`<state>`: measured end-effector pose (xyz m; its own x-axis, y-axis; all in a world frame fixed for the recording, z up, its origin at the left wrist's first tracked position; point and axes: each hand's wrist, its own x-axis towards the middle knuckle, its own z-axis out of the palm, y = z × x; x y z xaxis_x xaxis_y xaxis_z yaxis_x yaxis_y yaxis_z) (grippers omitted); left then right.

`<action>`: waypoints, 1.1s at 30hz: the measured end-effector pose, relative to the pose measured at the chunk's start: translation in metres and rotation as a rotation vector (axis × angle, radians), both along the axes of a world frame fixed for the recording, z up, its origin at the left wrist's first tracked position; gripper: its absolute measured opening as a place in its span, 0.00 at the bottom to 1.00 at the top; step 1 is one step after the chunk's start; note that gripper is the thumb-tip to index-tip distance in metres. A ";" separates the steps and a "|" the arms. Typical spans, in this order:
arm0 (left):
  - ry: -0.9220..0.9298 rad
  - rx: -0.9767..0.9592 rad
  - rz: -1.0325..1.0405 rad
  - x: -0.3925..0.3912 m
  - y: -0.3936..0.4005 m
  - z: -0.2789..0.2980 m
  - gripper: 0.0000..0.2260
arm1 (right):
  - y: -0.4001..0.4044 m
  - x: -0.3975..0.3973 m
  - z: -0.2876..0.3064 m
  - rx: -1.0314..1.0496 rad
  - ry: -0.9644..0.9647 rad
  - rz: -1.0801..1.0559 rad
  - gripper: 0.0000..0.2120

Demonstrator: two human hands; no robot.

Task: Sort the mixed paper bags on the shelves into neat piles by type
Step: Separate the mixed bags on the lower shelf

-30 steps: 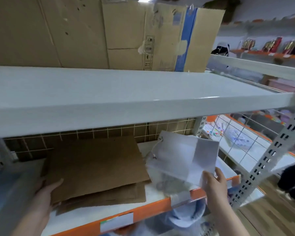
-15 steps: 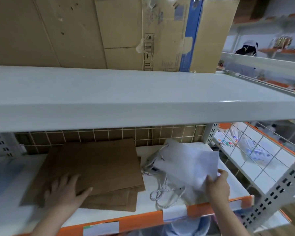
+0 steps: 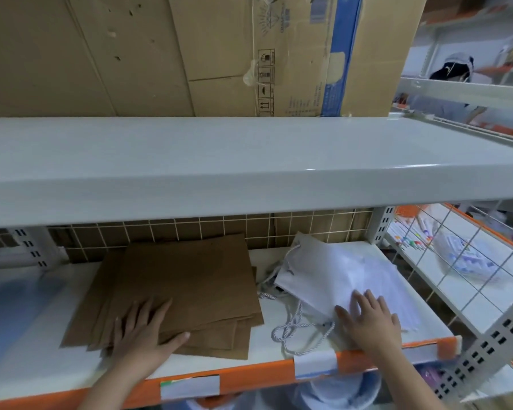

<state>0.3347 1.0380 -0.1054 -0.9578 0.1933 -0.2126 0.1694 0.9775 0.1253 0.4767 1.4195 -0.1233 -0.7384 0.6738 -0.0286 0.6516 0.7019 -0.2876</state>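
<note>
**Both hands flat on two bag piles, lower shelf**

Lower shelf, white w/ orange front edge, holds everything. At approx 8 o'clock in the frame: brown paper bags in a flat stack, several sheets fanned slightly, edges not quite flush at the near side. Left hand rests palm-down on the stack's near corner, fingers straight & spread, thumb out toward 3 o'clock; it grips nothing.

Btwn the piles, at 6 o'clock: loose rope handles, white-grey twisted cord, looped on the bare shelf just beside the brown stack.

At approx 4 o'clock: white paper bags, lying flat but skewed, far corner pointing to 12 o'clock near the wire grid back. Right hand lies on their near edge, fingers straight & fanned, pressing down, nothing pinched.

Above: upper shelf, pale grey, w/ flattened cardboard standing behind it. Far right, at 3 o'clock: wire side panel, blurred goods beyond.
</note>
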 end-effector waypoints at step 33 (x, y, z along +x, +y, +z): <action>0.535 0.147 0.006 0.038 -0.352 0.103 0.20 | -0.438 -0.053 0.083 -0.282 0.304 0.496 0.24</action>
